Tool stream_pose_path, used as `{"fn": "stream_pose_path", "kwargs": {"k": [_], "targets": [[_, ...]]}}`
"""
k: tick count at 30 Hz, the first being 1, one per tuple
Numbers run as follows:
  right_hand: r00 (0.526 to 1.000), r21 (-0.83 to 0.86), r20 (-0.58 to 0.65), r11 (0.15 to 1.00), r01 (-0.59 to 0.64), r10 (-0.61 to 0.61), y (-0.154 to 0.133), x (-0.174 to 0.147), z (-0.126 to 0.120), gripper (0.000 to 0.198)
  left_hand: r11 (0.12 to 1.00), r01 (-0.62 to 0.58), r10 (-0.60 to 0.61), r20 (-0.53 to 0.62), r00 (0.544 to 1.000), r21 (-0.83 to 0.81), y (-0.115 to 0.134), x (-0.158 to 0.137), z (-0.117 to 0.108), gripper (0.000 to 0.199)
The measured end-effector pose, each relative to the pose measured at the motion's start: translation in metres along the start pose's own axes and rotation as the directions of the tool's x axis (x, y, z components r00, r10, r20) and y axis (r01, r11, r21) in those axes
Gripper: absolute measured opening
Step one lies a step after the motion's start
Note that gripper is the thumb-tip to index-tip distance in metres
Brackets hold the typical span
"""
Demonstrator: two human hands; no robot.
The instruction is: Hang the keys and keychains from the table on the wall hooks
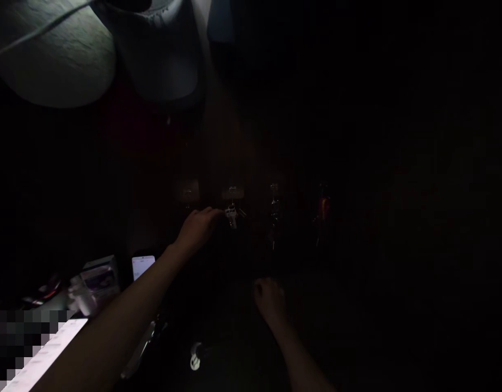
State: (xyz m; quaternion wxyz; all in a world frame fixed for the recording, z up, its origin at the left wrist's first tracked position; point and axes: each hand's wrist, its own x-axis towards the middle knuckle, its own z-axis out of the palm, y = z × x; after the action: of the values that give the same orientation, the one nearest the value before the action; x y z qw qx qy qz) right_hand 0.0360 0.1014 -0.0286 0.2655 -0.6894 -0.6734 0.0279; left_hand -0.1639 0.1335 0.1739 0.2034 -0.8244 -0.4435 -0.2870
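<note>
The view is very dark. My left hand reaches forward to a bunch of keys hanging from a small hook. Its fingertips meet the left side of the bunch and look pinched there, though shadow hides the exact hold. Lower and to the right, my right hand is curled into a loose fist, with nothing seen in it. Right of the keys, a dark hanging item with shiny parts is on another hook. Farther right hangs a red and yellow item.
Another hook is at the left of the row. A lit phone, a box and a white bottle are beside my left forearm. A small white round object lies below. Large pale containers stand at upper left.
</note>
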Motion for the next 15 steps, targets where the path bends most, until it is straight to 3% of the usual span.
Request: {"fn": "stream_pose_path", "kwargs": {"k": [15], "targets": [[0.999,-0.066,0.018,0.997,0.051,-0.05,0.0,-0.007,-0.002,0.022,0.915,0.3,-0.24,0.233,0.942,-0.268,-0.009,-0.126,0.017,0.029]]}}
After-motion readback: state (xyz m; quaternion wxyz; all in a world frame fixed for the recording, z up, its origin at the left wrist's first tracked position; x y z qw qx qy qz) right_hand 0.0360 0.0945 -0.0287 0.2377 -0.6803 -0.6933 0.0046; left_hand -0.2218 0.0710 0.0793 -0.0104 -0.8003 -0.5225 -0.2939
